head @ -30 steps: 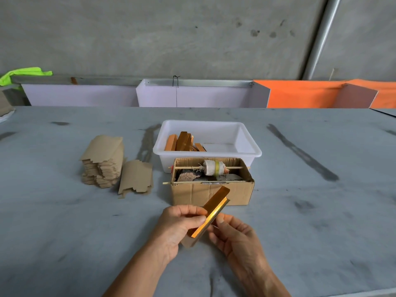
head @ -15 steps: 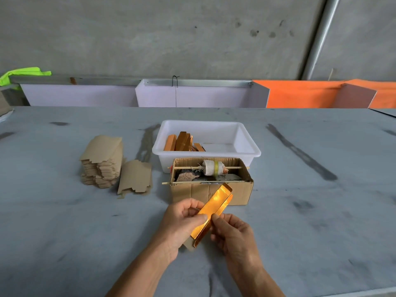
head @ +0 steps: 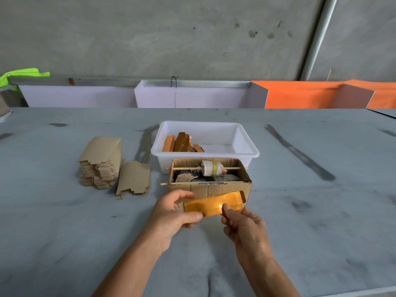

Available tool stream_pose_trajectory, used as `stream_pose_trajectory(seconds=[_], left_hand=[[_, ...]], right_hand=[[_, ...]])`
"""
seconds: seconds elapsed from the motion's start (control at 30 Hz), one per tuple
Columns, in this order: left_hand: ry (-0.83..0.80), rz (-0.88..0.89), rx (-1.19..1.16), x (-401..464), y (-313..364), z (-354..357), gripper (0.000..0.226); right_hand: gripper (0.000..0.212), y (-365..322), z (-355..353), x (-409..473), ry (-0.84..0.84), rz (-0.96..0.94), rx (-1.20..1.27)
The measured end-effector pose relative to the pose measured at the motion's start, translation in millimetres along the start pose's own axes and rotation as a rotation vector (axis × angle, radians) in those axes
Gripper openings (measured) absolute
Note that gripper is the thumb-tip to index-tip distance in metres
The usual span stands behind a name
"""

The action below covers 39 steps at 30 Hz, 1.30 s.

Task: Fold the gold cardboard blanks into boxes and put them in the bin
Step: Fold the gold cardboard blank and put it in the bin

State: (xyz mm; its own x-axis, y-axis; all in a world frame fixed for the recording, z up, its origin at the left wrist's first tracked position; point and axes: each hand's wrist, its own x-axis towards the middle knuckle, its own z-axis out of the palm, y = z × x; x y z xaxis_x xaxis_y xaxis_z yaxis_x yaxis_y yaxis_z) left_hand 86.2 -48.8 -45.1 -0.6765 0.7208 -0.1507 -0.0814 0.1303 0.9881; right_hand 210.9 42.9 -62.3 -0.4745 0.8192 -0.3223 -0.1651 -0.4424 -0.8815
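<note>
The shiny gold cardboard blank (head: 214, 204) is held above the grey table (head: 64, 243), just in front of the open brown cardboard carton (head: 209, 179), its glossy face turned up toward the camera. Its long axis runs left to right, the right end tilted slightly up and away; that end carries a rounded tab beside a stitched-looking crease line. The left hand (head: 173, 215) pinches the blank's left end, thumb lying along the lower edge and fingers curled behind the top. The right hand (head: 242, 224) grips the lower right part, thumb pressed on the gold face, fingers tucked beneath.

The carton holds a white roll (head: 211, 168) threaded on a thin wooden stick (head: 184, 168), with dark scraps under it; a second stick lies across its near edge. Touching the carton's far side stands the white plastic bin (head: 246, 144), with several folded gold boxes (head: 181, 142) leaning together in its left part. To the left of the bin sits a tall stack of brown unfolded blanks (head: 99, 161), plain side up, and a smaller pile (head: 134, 179) just beside it, nearer the carton
</note>
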Motion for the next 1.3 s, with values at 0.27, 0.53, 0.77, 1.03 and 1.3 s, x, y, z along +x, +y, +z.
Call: stream_pose_trajectory(seconds=[0.27, 0.53, 0.77, 1.03, 1.3], left_hand=[[0.142, -0.080, -0.522, -2.4, -23.1, 28.4, 0.012], [0.187, -0.060, -0.502, 3.9, -20.3, 19.5, 0.006], [0.252, -0.036, -0.502, 6.7, -19.0, 1.9, 0.007], [0.270, -0.068, -0.515, 7.8, -15.7, -2.9, 0.010], [0.280, -0.077, -0.496, 7.6, -16.9, -6.2, 0.009]], right_hand=[[0.008, 4.5, 19.8, -9.5, 0.046, 0.069, 0.197], [0.013, -3.2, 26.2, -11.6, -0.009, 0.079, 0.073], [0.013, -52.7, 22.5, 19.8, 0.258, -0.640, -0.785], [0.026, -70.1, 52.4, 78.9, 0.106, -0.435, -1.565], [0.037, -69.5, 64.9, 80.6, 0.110, -0.305, -1.674]])
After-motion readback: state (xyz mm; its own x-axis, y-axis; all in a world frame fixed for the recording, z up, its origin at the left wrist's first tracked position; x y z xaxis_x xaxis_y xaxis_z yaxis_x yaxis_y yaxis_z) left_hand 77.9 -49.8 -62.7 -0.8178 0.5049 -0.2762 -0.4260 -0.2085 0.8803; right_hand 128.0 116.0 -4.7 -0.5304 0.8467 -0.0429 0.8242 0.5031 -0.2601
